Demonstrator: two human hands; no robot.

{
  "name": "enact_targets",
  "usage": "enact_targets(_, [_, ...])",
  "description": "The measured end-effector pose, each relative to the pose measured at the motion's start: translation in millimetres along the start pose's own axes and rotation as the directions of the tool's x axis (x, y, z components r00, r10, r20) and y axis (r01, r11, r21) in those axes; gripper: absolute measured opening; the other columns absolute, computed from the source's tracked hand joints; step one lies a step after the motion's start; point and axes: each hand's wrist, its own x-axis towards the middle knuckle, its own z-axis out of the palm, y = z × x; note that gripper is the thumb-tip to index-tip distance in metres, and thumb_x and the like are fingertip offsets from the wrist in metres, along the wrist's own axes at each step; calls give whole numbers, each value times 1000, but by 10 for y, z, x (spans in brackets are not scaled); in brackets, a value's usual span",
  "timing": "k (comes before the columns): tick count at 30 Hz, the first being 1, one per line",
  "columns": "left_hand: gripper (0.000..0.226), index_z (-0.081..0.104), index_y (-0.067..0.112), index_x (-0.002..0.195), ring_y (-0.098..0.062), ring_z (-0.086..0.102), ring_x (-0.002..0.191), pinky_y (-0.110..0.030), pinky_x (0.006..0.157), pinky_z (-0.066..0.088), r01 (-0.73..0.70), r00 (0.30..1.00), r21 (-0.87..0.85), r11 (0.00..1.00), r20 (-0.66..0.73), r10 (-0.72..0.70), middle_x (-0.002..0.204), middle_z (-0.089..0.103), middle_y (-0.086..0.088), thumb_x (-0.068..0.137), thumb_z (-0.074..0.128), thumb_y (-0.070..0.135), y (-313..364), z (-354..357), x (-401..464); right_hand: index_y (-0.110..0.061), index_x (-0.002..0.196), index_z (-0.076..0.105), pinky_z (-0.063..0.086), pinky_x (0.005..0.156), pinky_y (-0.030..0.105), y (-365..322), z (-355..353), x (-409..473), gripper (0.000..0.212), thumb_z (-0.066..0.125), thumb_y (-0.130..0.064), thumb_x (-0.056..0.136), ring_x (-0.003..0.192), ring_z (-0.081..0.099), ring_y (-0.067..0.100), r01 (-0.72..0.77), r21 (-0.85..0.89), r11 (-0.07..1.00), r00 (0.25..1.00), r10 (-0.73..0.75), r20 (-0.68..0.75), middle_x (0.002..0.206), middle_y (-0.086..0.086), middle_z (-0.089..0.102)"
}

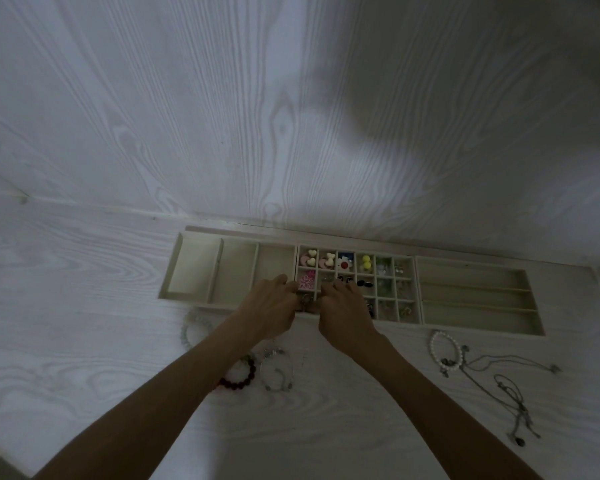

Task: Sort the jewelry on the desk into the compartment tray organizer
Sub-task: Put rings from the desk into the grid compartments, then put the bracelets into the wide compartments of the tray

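A long cream compartment tray (pixel 471 268) lies against the wall at the back of the white desk. Its middle grid holds small colourful pieces: heart charms (pixel 308 258), a blue and red flower (pixel 344 263), yellow beads (pixel 367 263). My left hand (pixel 271 311) and my right hand (pixel 345 315) meet over the grid's front left cells, fingers curled around a small metallic piece (pixel 306 300) between them. Which hand holds it is unclear. A dark red bead bracelet (pixel 240 377), a silver bracelet (pixel 277 370), a pearl bracelet (pixel 445 351) and thin chain necklaces (pixel 510 389) lie on the desk.
A pale green bead bracelet (pixel 192 329) lies left of my left forearm, close to the tray's front edge. The wood-grain wall (pixel 291 116) rises right behind the tray. The tray's left section (pixel 238 275) has wide bare cells, the right one long slots.
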Motion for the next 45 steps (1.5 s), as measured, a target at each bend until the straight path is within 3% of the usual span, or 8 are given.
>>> enact_targets(9, [35,59,20,125,-21,48,102,-31,71,40,51,998,-110,993,-30,-55,112,55,-5,95,41,23,-60,34,4,-23,118,64,28,90,33,41,-11,19,36,48,-11,88,111,45,23,-30,36,999,1000,30,5,118,2,57])
enact_targets(14, [36,58,33,126,-14,50,100,-26,72,39,188,964,-384,904,-106,-246,97,51,7,92,47,28,-124,84,-299,-26,109,71,42,86,32,181,-165,-289,31,50,-12,91,90,57,20,-78,310,948,992,106,-74,93,3,65])
enact_targets(17, [29,63,33,119,-7,50,88,-21,67,36,283,932,-510,812,-54,-359,85,46,13,92,51,32,-199,222,-644,-23,104,73,46,89,29,244,-172,-554,26,52,-15,90,97,61,16,-130,420,898,989,149,-13,98,1,69])
enact_targets(25, [26,67,28,115,-7,55,101,-19,74,43,456,826,-617,641,26,-563,113,61,8,93,53,29,-191,498,-1227,-25,129,53,31,77,10,-37,154,-818,36,52,-26,94,107,52,11,-142,480,865,984,72,161,116,0,56])
enact_targets(31, [25,67,31,112,-12,53,98,-26,71,47,363,877,-600,713,-36,-478,99,59,8,91,55,23,40,577,-1383,-24,117,56,36,79,27,-417,249,-722,35,62,-36,85,108,47,19,16,344,939,988,-67,137,116,2,50])
enact_targets(34, [28,65,30,116,-12,48,110,-19,78,40,270,918,-579,769,-88,-388,116,58,9,91,55,22,230,699,-1409,-21,113,59,33,82,30,-585,311,-747,33,63,-37,84,110,44,21,144,220,965,968,-183,172,119,2,49])
enact_targets(39, [36,57,26,126,-14,41,125,-23,95,38,209,955,-503,839,-80,-285,130,52,4,91,54,23,405,847,-1356,-13,108,62,35,83,30,-692,404,-808,25,45,-27,95,108,47,21,109,117,987,985,-123,124,118,6,53])
enact_targets(45, [30,61,24,114,-16,40,121,-26,93,35,244,952,-382,891,-79,-295,123,53,4,85,62,34,413,833,-1289,-9,104,61,40,82,32,-629,447,-895,23,45,-25,97,101,50,22,161,229,960,962,-205,183,112,7,54])
